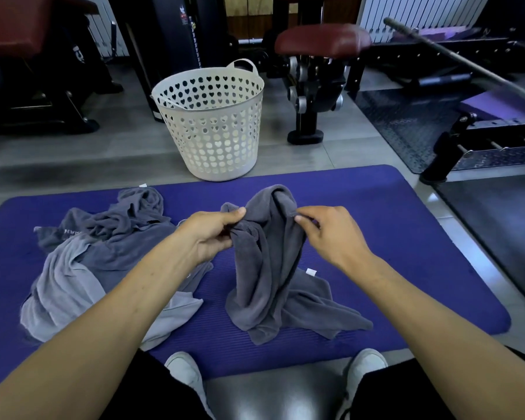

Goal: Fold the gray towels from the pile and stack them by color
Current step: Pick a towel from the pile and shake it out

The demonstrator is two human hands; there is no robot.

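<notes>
one head-worn wide-angle view, facing forward and down, close over the hands, far background perhaps slightly blurred

A purple exercise mat (391, 237) is lying flat on the gray tiled floor (73, 159), stretching out under and to both sides of the hands. Beyond the hands, a white plastic basket (212, 122) with heart-shaped holes is standing upright just past the mat's far edge. Behind it, a gym machine with a dark red padded seat (322, 40) is sitting farther away. Two white shoes (365, 366) are showing below the hands, at the mat's near edge.
</notes>
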